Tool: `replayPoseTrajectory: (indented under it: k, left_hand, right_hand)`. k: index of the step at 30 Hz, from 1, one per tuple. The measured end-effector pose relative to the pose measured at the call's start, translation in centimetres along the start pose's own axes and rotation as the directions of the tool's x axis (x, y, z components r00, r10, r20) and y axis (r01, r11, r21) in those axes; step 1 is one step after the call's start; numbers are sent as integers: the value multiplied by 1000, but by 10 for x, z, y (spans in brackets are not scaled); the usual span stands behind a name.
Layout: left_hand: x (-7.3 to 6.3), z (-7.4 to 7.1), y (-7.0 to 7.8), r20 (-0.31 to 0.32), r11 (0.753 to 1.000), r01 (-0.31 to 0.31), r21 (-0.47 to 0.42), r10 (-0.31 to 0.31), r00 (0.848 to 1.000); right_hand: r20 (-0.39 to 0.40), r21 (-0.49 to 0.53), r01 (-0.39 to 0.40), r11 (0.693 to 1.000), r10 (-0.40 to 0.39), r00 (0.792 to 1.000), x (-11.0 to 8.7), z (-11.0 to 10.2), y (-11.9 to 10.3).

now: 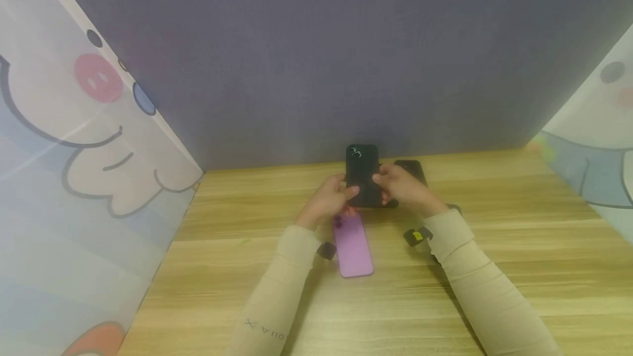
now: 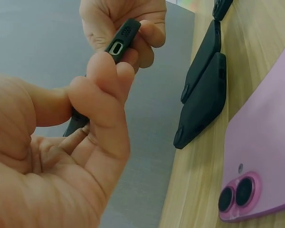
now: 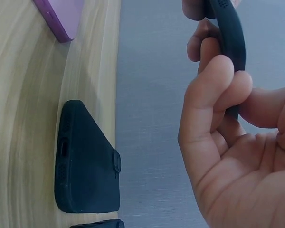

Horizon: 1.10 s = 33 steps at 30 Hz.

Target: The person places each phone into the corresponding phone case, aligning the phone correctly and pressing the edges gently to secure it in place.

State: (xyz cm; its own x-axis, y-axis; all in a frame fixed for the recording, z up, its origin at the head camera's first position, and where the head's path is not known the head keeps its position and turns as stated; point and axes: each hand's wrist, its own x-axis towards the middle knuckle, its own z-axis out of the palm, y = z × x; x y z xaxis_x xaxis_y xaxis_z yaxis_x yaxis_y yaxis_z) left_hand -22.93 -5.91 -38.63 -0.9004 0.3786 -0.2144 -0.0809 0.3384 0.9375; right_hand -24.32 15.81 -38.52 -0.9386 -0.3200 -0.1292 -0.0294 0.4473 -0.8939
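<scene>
Both hands hold a dark phone [image 1: 363, 174] upright above the table, its twin-lens back facing the head camera. My left hand [image 1: 326, 199] pinches its lower left edge, thumb on the back. On the other long edge, my right hand [image 1: 403, 184] grips with thumb and curled fingers. The left wrist view shows the phone's port end [image 2: 118, 47] between the fingers. A pink phone [image 1: 354, 246] lies back up on the table, just below the left hand. Another dark phone [image 3: 88, 161] lies flat near the right hand, partly hidden by it in the head view.
More dark phones [image 2: 204, 102] lie in a row on the wood-grain table [image 1: 237, 257]. One is partly covered by the right forearm. A grey panel [image 1: 316, 59] rises behind the table, with cartoon-printed walls [image 1: 74, 180] at both sides.
</scene>
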Motion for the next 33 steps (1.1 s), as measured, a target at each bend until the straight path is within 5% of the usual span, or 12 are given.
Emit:
replayPoseTrajectory:
  k: [33]
  left_hand:
    - [2,1,-1,20,991,-89,-95,92,996]
  right_hand:
    - [0,32,-39,999,39,999,-3,-2,-7]
